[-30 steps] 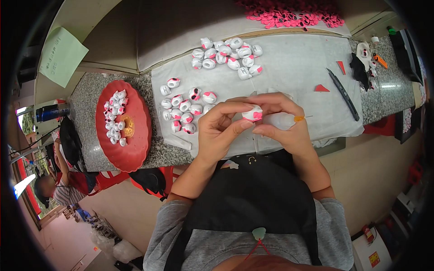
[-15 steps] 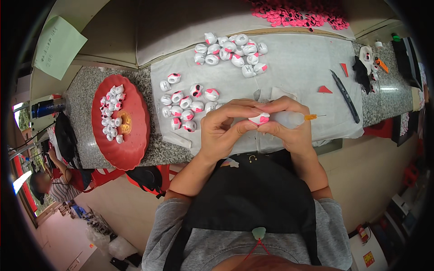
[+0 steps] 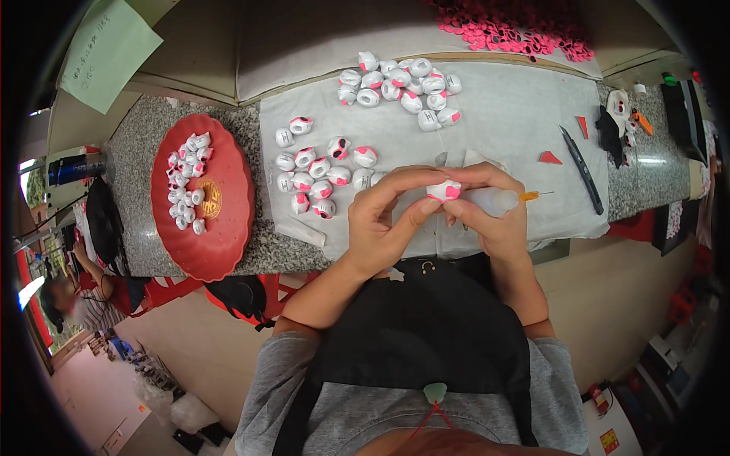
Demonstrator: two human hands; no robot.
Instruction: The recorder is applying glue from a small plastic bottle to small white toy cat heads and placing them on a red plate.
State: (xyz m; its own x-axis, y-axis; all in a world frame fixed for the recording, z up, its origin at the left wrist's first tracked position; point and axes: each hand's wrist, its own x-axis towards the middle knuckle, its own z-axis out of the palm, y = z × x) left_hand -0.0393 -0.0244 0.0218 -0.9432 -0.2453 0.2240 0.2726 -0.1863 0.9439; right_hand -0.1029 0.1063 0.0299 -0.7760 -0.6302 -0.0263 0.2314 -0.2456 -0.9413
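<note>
A small white toy head with pink patches (image 3: pixel 444 191) is between my two hands, in front of my chest. My left hand (image 3: pixel 384 220) grips it from the left, thumb below and fingers above. My right hand (image 3: pixel 498 220) presses on it from the right with thumb and fingertips. Tucked inside that same hand is a translucent squeeze bottle (image 3: pixel 494 201) with an orange needle tip (image 3: pixel 530 196) pointing right. Several similar toy heads (image 3: pixel 319 167) lie in loose rows left of my hands, and a larger group (image 3: pixel 391 90) sits farther back.
White paper (image 3: pixel 525 99) covers the worktop. A red scalloped tray (image 3: pixel 228 247) with several small toy heads stands left. A black craft knife (image 3: pixel 582 171) and red scraps (image 3: pixel 550 158) lie right. Pink pieces (image 3: pixel 517 34) are heaped at the back. Another person (image 3: pixel 99 296) sits far left.
The toy head has turned slightly between my fingers, showing pink patches at its top and bottom. Both hands stay closed around it, with the bottle still in my right hand. The view has shifted slightly.
</note>
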